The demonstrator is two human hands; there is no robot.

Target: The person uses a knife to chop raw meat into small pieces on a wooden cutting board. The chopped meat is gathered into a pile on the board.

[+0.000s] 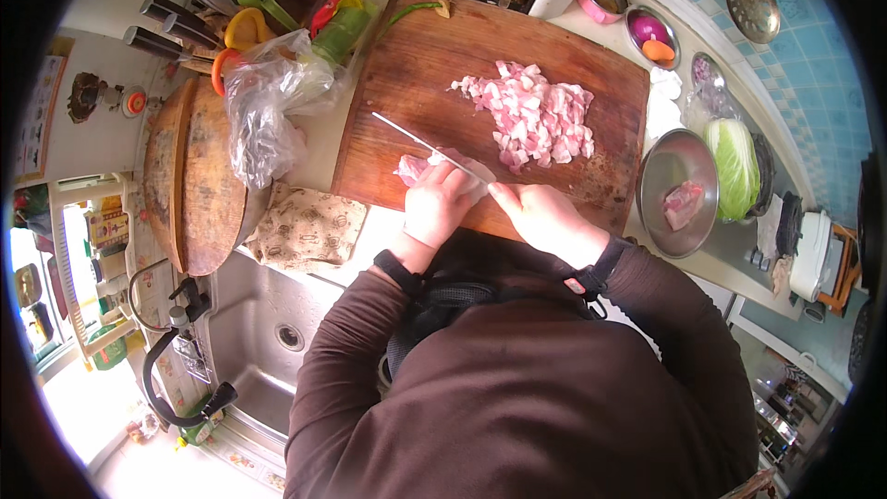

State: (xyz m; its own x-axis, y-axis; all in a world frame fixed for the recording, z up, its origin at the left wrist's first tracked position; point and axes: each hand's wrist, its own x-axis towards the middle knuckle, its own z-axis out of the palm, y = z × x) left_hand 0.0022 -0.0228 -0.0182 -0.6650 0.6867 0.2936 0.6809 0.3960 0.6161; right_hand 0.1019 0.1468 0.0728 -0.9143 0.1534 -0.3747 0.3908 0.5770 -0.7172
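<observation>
My right hand grips a kitchen knife, seen almost edge-on, whose blade points to the upper left. Beneath and beside the blade lies a piece of raw meat, pressed down by my left hand near the front edge of a wooden cutting board. Whether the blade cuts into the meat cannot be told. A heap of diced raw meat covers part of the board's right half. At the board's far left edge lies a green chili pepper.
A steel bowl with a meat chunk stands right of the board, beside a Chinese cabbage. Small bowls stand at the back right. On the left are a knife block with knives, a plastic bag, a folded cloth and a sink.
</observation>
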